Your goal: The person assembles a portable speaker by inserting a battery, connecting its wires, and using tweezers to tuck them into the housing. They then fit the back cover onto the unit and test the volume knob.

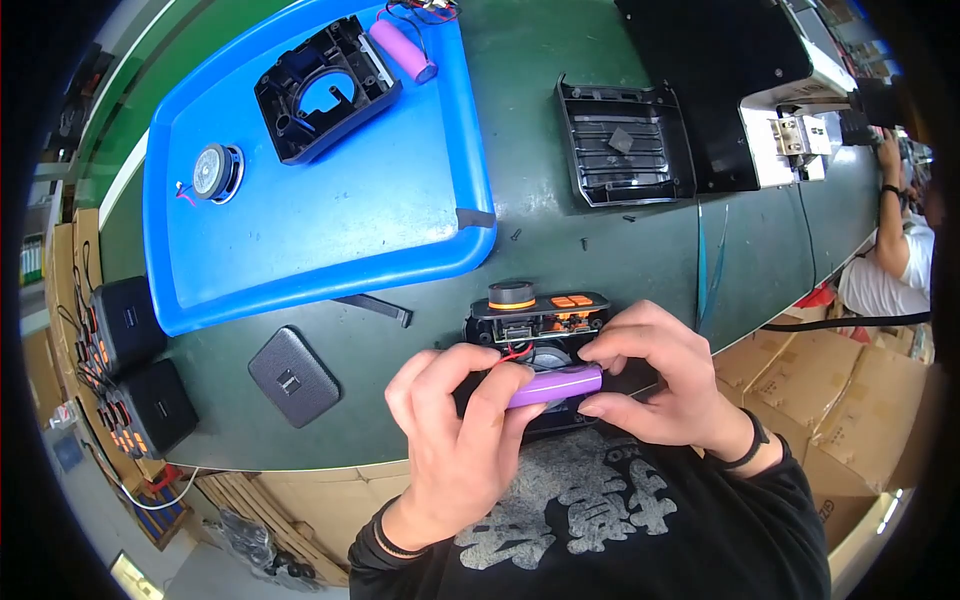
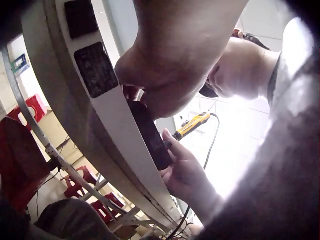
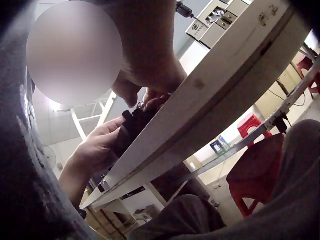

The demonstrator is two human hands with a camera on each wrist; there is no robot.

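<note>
In the head view my left hand [image 1: 455, 420] holds a purple cylindrical battery [image 1: 560, 386] between thumb and fingers, over a small black speaker casing. My right hand [image 1: 665, 380] is at the battery's right end, with thumb and forefinger apart on either side of it. Below them lies the opened speaker casing [image 1: 480, 332], which has a round knob [image 1: 512, 294] with an orange ring and orange buttons [image 1: 572, 301]. Red wires [image 1: 517, 354] run by my left fingertips. Part of the casing's inside is hidden behind the battery and my hands.
A blue tray [image 1: 330, 285] holds a black housing [image 1: 325, 90], a loose speaker [image 1: 215, 172] and another purple battery [image 1: 403, 52]. Around it lie a black grille cover [image 1: 293, 376], a black strip [image 1: 378, 309], a ribbed shell [image 1: 625, 145] and screws [image 1: 585, 243]. Finished-looking black units [image 1: 150, 405] stand left.
</note>
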